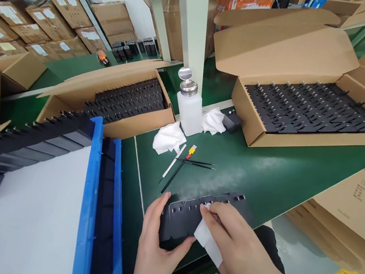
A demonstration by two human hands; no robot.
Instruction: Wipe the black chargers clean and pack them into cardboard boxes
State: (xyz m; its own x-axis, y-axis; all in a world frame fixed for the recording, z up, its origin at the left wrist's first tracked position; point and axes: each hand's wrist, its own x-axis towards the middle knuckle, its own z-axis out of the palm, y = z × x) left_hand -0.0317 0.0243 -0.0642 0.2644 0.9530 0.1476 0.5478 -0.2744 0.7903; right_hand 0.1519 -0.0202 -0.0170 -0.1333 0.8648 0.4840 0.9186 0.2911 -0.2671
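At the near edge of the green table, a row of black plug adapters (pixel 187 215) stands side by side with small metal pins along the top. My left hand (pixel 159 243) grips the row's left end, fingers behind and thumb in front. A folded white wipe (pixel 208 240) is pinched in my right hand (pixel 234 236), and its tip touches the top of an adapter near the row's middle. The right fingers partly hide that adapter. Beyond the row lie tweezers (pixel 199 163), a white pen-like tool (pixel 173 162) and a black stick with a yellow-and-red USB plug (pixel 191 151).
A white pump bottle (pixel 189 108) stands between crumpled wipes (pixel 169 138). Open cartons of black adapters sit at the back left (pixel 139 126) and right (pixel 291 142). A blue-edged bin (pixel 88 205) borders my left side. A table post (pixel 194 24) rises behind the bottle.
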